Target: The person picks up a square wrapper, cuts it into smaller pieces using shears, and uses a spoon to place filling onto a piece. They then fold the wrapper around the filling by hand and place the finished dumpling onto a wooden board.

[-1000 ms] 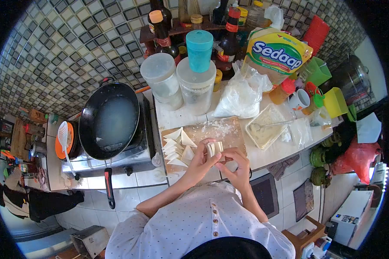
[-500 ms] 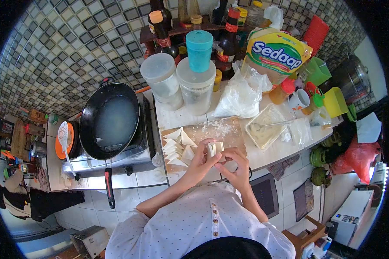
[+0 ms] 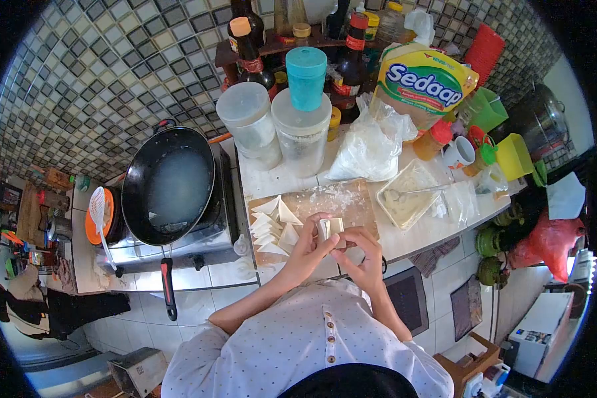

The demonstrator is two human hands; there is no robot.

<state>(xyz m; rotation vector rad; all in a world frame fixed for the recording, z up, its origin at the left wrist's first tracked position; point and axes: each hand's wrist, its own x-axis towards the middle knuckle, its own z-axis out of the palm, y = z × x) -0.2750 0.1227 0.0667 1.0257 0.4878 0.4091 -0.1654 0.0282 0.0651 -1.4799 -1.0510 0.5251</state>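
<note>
My left hand (image 3: 310, 245) is closed on a small stack of pale dough sheets (image 3: 331, 227). Close against its other side, my right hand (image 3: 361, 255) has its fingers on the same stack. Both hands are over the front part of a wooden board (image 3: 351, 199) dusted with white flour. Several folded triangular dough pieces (image 3: 266, 229) lie overlapping on the board's left side. To the right of the board stands a rectangular container (image 3: 408, 209) with a pale paste and a spoon in it.
A black pan (image 3: 179, 179) with cloudy liquid sits on the stove (image 3: 212, 249) at left, its handle pointing toward me. Behind the board stand clear tubs (image 3: 300, 139), a plastic bag of white powder (image 3: 371, 146), bottles and an oil pouch (image 3: 421, 86).
</note>
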